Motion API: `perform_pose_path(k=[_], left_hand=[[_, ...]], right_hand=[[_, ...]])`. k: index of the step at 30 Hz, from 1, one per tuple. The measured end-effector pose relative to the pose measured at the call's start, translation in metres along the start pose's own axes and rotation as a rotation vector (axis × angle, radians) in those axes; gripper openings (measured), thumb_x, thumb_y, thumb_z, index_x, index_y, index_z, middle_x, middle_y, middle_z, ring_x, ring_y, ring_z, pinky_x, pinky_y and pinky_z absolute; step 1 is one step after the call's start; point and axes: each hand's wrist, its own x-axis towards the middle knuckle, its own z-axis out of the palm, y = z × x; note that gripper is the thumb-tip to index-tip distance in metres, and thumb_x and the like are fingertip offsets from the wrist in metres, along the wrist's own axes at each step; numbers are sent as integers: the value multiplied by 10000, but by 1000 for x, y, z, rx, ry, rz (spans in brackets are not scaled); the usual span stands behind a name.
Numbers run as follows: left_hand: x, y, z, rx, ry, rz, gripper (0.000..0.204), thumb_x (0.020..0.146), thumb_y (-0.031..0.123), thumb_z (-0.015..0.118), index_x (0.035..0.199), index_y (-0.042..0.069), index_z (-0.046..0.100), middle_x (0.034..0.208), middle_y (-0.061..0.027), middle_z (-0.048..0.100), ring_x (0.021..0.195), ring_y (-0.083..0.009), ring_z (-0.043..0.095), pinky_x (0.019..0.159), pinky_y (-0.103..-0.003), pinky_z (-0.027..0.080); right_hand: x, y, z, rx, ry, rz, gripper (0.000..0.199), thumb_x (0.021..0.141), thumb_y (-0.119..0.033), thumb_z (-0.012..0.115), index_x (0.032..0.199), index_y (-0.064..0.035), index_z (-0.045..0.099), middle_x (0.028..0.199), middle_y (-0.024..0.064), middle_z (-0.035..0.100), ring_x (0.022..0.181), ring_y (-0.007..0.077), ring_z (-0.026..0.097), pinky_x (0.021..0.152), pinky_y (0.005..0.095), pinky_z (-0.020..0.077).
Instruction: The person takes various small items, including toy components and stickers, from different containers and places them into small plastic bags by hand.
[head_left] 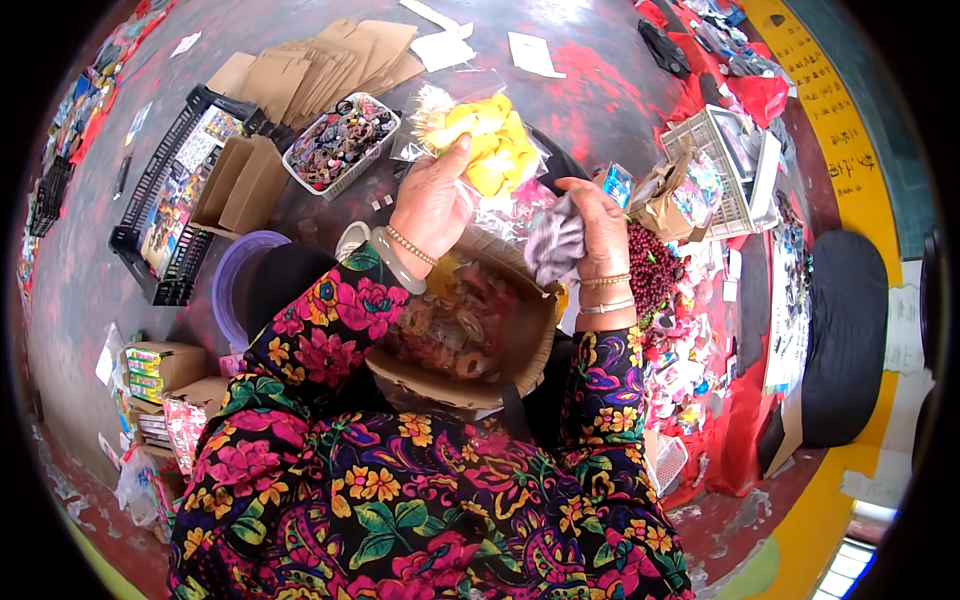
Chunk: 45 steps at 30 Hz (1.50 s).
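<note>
My left hand (430, 205), wearing a beaded bracelet and a pale bangle, pinches a clear plastic bag with a bright yellow ruffled fabric piece (492, 140) inside. Something cream and fringed shows at the bag's left side. My right hand (603, 235) is closed on a crumpled grey-purple fabric scrunchie (555, 240), just right of the bag. Below both hands, by my lap, an open cardboard box (535, 370) holds several small plastic-wrapped items in reddish and tan colours. Pink wrapped pieces lie behind the scrunchie, partly hidden by it.
A white basket of hair ties (340, 150), a black crate (150, 230), flat cardboard pieces (330, 65) and a purple tub (228, 290) are on the left. On the right lie dark red beads or berries (655, 275), a pale basket (705, 150) and loose small goods on red cloth.
</note>
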Motion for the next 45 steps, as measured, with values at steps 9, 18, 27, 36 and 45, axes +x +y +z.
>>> perform_pose_path(k=[9,18,27,36,45], left_hand=[[-5,0,-2,165,-125,-123,370,921,198,495,1194,-48,452,1169,-124,548,1037,-236,563,872,-378,467],[-1,26,6,75,-92,-13,362,917,181,506,1198,-41,455,1138,-107,566,978,-192,567,842,-317,457],[0,13,1,303,-59,-8,332,919,173,502,1160,-54,475,1064,-88,576,953,-178,564,821,-318,463],[4,94,11,126,-138,208,238,917,192,486,1083,29,537,909,-85,598,891,-183,565,767,-301,472],[4,135,-8,163,-32,329,287,925,146,447,1189,34,469,985,-92,558,835,-171,554,678,-271,476]], right_hand=[[-3,18,24,302,-177,173,170,844,-119,609,960,5,623,861,70,659,711,151,633,647,277,516],[-5,6,6,281,-149,-62,229,874,-171,565,1001,17,594,856,108,643,649,148,591,597,264,502],[-8,16,17,238,-179,18,183,842,-165,611,960,-25,598,789,71,629,666,162,596,618,269,489],[-10,10,-19,131,-127,-53,113,878,-144,545,921,-48,588,677,8,576,553,93,544,505,222,448],[-21,200,-39,-697,-396,403,185,808,-153,583,899,0,633,777,20,606,738,113,549,675,253,445]])
